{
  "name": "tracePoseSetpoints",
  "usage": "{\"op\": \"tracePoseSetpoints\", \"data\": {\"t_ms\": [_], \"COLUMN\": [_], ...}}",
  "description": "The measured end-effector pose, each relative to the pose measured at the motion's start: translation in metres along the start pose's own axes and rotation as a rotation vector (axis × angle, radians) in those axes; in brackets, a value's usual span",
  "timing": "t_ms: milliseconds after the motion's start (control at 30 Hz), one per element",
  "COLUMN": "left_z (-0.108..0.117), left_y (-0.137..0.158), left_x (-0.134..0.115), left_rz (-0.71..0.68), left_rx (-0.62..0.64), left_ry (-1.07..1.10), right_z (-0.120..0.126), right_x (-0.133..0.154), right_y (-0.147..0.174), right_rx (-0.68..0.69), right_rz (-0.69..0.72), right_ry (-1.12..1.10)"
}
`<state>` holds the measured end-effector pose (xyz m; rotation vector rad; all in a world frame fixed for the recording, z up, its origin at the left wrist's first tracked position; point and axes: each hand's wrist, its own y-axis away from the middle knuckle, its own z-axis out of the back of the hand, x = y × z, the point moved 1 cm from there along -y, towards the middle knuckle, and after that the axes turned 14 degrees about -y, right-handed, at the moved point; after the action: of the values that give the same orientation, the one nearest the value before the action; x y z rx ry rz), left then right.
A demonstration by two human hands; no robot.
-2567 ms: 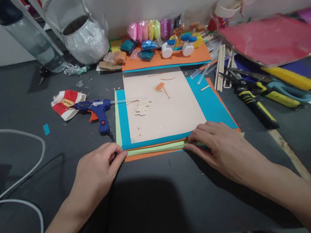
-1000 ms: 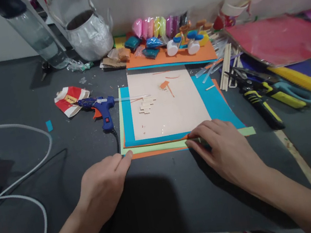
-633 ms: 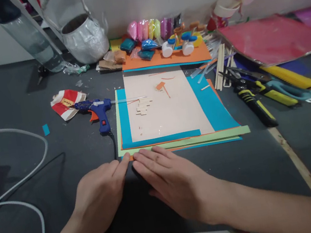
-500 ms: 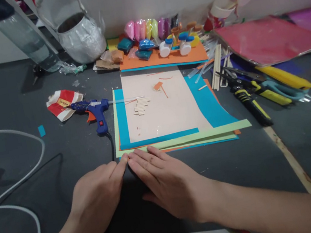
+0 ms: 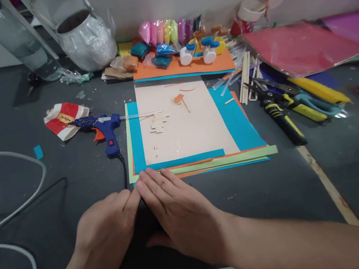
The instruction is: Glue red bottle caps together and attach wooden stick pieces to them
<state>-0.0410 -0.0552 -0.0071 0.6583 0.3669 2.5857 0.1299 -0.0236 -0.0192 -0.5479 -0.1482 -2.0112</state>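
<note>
My left hand (image 5: 108, 233) is closed, its fingers curled, with the tip of the index finger at the left end of a light green paper strip (image 5: 238, 158). My right hand (image 5: 179, 212) lies with fingers stretched out flat over the front edge of the strip, its fingertips touching those of the left hand. Beneath the strip are stacked blue (image 5: 240, 129), orange and green paper sheets. A pale sheet (image 5: 193, 132) on top carries a row of short sticks (image 5: 160, 121) and an orange paper scrap (image 5: 178, 99).
A blue glue gun (image 5: 109, 130) rests left of the paper, its cable passing beside my left hand. Pliers (image 5: 282, 119) and a yellow-handled tool (image 5: 318, 89) lie right. Clay packets (image 5: 162, 31), a silver pot (image 5: 86, 42) and a water bottle (image 5: 22, 46) stand behind.
The green strip's raised right end has come down closer to the sheets, and an orange edge now shows behind it. Both hands stay at its left end; the view has shifted slightly.
</note>
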Motion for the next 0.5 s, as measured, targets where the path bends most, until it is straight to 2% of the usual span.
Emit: {"op": "tracePoseSetpoints", "data": {"t_ms": [300, 500], "left_z": [-0.002, 0.0], "left_y": [0.003, 0.002], "left_x": [-0.001, 0.0], "left_rz": [0.004, 0.013], "left_rx": [-0.061, -0.044], "left_ry": [-0.037, -0.033], "right_z": [-0.006, -0.007], "right_x": [-0.007, -0.008], "right_y": [0.009, 0.013], "right_rx": [0.008, 0.01], "right_rz": [0.003, -0.019], "right_ry": [-0.028, -0.049]}}
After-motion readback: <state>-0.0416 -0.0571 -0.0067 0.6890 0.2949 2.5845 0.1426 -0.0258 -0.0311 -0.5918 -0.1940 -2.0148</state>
